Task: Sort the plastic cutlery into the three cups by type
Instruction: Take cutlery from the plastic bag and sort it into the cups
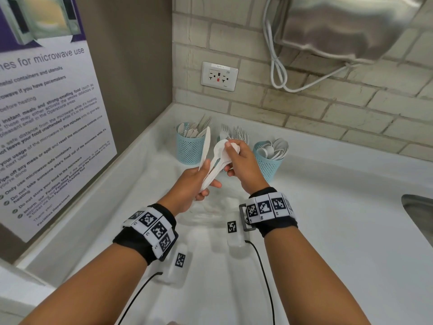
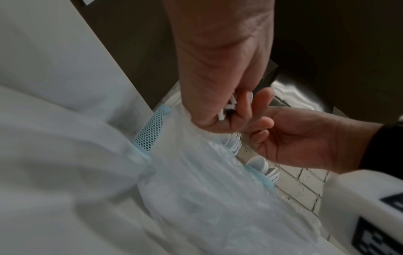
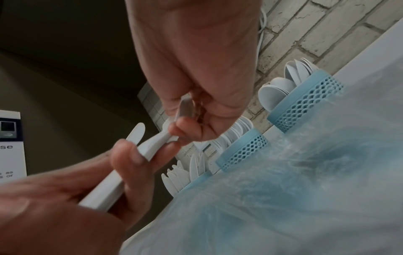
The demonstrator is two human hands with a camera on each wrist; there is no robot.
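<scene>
Three blue mesh cups stand at the back of the white counter (image 1: pixel 328 207). The left cup (image 1: pixel 189 148) holds knives, the middle cup (image 3: pixel 244 150), mostly hidden behind my hands in the head view, holds forks (image 1: pixel 239 133), and the right cup (image 1: pixel 267 166) holds spoons. My left hand (image 1: pixel 206 181) grips a bundle of white cutlery (image 1: pixel 212 172) by the handles, with one knife (image 1: pixel 205 146) sticking up. My right hand (image 1: pixel 236 156) pinches a spoon head (image 3: pixel 185 110) at the top of that bundle.
A clear plastic bag (image 1: pixel 210 212) lies on the counter under my hands. A poster (image 1: pixel 46 127) covers the left wall. On the tiled back wall are a socket (image 1: pixel 219 76), white cables (image 1: pixel 278 71) and a steel dispenser (image 1: pixel 346 26). A sink edge (image 1: pixel 419 214) shows at the right.
</scene>
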